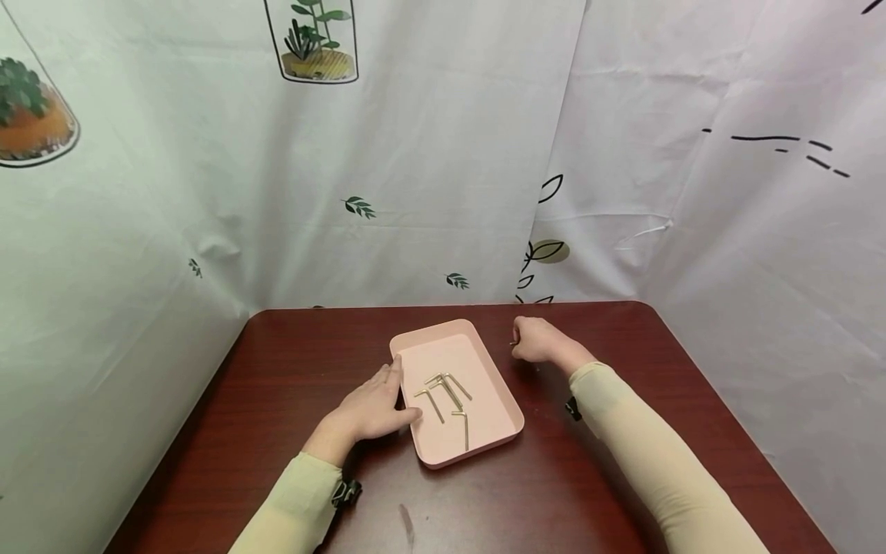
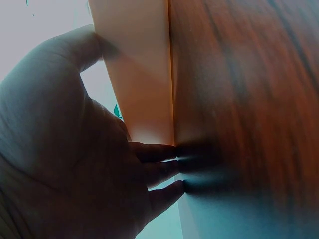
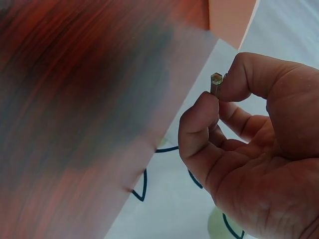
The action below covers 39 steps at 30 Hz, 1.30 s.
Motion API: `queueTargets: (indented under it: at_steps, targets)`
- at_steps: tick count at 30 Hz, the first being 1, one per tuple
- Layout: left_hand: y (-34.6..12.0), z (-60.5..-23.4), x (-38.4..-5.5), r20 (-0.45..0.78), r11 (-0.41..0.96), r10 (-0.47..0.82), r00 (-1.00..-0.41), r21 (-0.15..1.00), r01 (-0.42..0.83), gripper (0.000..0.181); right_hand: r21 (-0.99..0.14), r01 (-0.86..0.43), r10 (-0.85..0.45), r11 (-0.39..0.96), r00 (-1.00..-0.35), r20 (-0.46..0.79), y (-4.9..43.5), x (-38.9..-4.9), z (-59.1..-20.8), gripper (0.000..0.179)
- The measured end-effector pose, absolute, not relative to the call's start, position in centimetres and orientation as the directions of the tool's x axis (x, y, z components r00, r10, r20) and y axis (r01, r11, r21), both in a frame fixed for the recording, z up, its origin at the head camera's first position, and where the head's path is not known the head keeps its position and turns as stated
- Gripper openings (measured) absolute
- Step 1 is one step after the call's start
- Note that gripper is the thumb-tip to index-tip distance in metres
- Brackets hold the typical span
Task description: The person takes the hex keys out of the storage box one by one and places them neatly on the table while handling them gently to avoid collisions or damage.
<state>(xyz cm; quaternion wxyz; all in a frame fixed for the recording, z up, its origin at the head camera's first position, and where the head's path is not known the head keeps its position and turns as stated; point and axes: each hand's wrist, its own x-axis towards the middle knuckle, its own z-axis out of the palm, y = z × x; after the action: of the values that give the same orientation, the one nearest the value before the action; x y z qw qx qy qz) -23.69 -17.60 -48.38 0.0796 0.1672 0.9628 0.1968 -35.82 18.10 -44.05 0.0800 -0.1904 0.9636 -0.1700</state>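
Note:
A pink tray (image 1: 490,394) stands on the dark red-brown table with several brass-coloured L-shaped hex keys (image 1: 434,406) lying inside it. My left hand (image 1: 370,404) rests against the tray's left side, its thumb over the rim and its other fingers extended along the outer wall. In the left wrist view, the fingertips (image 2: 167,194) reach down to the tabletop beside the tray wall (image 2: 142,74). Right of the tray, my right hand (image 1: 542,340) pinches another hex key (image 3: 216,79) between thumb and index finger. Its six-sided end shows in the right wrist view; most of it is hidden.
The table (image 1: 291,362) ends at a back edge just beyond the tray and right hand. White printed curtains (image 1: 429,154) hang behind and along both sides. A dark smudge (image 1: 406,523) marks the table near the front.

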Motion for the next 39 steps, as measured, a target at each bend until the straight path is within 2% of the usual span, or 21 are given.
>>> queueTargets:
  at_steps: [39]
  targets:
    - [-17.5,-48.1,-23.4,-0.089,0.865,0.35,-0.933,0.412,0.285,0.116,-0.418,-0.248,-0.346,0.874,-0.922,-0.177,20.8,-36.5,-46.2,0.013]
